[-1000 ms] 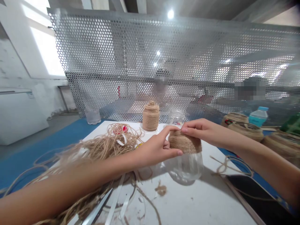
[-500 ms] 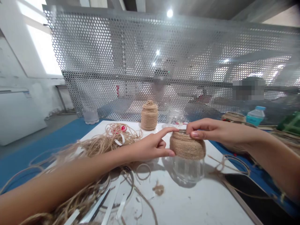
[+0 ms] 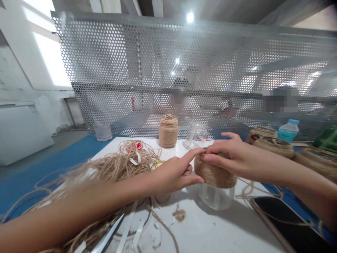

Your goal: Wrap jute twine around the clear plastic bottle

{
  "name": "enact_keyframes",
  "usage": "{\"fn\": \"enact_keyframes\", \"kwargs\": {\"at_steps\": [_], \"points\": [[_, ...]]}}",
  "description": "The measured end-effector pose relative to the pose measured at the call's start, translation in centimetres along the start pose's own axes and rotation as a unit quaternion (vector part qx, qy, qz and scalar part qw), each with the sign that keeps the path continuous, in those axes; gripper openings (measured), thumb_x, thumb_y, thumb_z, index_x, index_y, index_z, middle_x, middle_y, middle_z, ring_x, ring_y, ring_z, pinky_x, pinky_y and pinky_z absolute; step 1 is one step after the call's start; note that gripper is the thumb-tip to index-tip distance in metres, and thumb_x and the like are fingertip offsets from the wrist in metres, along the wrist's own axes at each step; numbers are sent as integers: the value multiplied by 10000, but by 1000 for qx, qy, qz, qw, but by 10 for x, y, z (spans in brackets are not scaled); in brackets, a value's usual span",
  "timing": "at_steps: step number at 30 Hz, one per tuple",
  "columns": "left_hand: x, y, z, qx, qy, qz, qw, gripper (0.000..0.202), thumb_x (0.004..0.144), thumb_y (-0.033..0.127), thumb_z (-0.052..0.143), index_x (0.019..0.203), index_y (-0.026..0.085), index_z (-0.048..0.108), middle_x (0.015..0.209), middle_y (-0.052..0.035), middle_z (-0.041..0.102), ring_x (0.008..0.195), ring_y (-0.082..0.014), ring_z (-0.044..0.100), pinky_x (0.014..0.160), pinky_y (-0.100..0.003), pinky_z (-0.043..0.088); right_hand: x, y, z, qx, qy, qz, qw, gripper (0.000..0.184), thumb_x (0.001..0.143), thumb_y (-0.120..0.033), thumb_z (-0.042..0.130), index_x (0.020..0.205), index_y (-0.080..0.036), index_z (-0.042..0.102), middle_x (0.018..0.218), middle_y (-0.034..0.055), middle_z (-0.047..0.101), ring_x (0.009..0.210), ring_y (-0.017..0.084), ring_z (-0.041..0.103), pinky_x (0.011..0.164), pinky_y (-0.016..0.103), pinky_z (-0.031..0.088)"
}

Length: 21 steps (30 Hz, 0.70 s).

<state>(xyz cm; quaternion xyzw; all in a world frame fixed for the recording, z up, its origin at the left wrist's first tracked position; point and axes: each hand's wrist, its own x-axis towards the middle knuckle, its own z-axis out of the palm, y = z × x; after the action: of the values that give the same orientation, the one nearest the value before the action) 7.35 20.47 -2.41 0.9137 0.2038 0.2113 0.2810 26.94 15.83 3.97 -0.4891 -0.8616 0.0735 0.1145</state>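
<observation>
A glass jar (image 3: 216,186) stands on the white table (image 3: 223,228), its upper half wound with jute twine, its lower half bare glass. My left hand (image 3: 176,172) pinches the wound band from the left, thumb below and forefinger stretched along the top. My right hand (image 3: 229,156) lies over the jar's top and right side, fingertips pressed on the twine beside the left forefinger. A loose heap of jute twine (image 3: 110,168) lies under my left forearm.
A fully wrapped jar (image 3: 168,130) and a bare glass jar (image 3: 196,135) stand at the table's far edge before a perforated metal screen (image 3: 184,70). A dark phone (image 3: 286,225) lies front right. White strips (image 3: 126,228) lie front left. Twine spools (image 3: 273,144) and a water bottle (image 3: 288,130) sit right.
The jar was tipped a second ago and has come to stand upright on the table. My right hand has moved down over its top, fingertips meeting the left forefinger.
</observation>
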Motion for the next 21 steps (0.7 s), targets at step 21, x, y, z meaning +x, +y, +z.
{"fn": "enact_keyframes", "kwargs": {"at_steps": [21], "points": [[1, 3, -35, 48, -28, 45, 997, 627, 854, 308, 482, 1391, 193, 180, 533, 58, 427, 455, -90, 401, 457, -208, 299, 17, 29, 1, 263, -74, -27, 962, 370, 864, -445, 399, 861, -126, 586, 785, 32, 547, 712, 134, 479, 667, 277, 398]]}}
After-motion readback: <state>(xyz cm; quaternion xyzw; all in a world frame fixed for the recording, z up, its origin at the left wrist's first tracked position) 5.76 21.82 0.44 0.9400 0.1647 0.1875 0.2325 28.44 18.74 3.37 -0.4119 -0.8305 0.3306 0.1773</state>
